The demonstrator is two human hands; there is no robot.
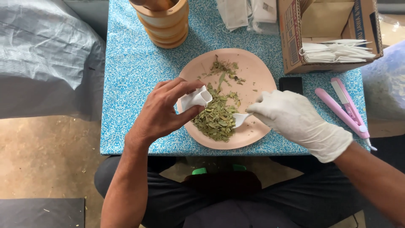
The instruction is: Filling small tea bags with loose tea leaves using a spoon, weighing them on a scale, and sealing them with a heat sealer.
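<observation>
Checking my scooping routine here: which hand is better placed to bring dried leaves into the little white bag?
Right. The gloved right hand holds the white spoon at the leaf pile; the left hand is pinching the bag.

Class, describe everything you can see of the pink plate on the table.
The pink plate is round, matte and shallow, lying flat on the blue speckled table near its front edge. Dried green leaves are heaped on its lower left part, with scattered bits above. The left hand holds a small white bag over its rim; the gloved right hand dips a white spoon into the leaves.
</observation>
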